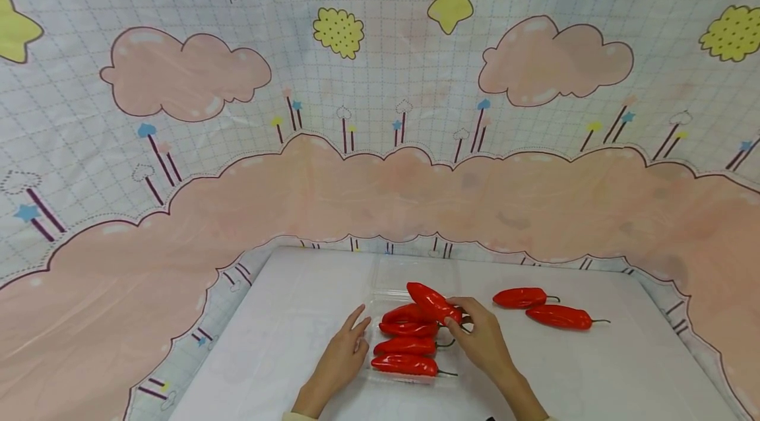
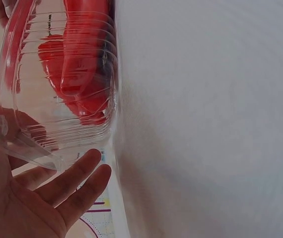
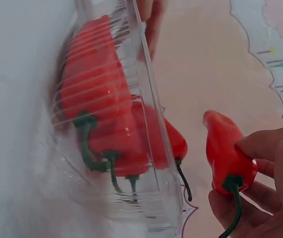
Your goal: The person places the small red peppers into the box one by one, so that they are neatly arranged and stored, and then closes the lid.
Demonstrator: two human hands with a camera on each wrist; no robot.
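My right hand (image 1: 479, 336) grips a red pepper (image 1: 432, 301) near its stem end and holds it above the far part of a clear plastic box (image 1: 410, 379). In the right wrist view, thumb and fingers close round that held pepper (image 3: 226, 153); its green stem hangs down. Several red peppers (image 1: 405, 364) lie side by side in the box, stems toward the right. My left hand (image 1: 341, 356) is at the box's left side with fingers extended. In the left wrist view, the fingers (image 2: 79, 183) spread by the box's ribbed wall (image 2: 72, 134).
Two more red peppers lie on the white table to the right, one (image 1: 520, 297) farther back and one (image 1: 561, 317) nearer. The box's clear lid (image 1: 413, 274) is folded back behind it. A patterned cloth (image 1: 380, 196) rises behind the table (image 1: 297, 315).
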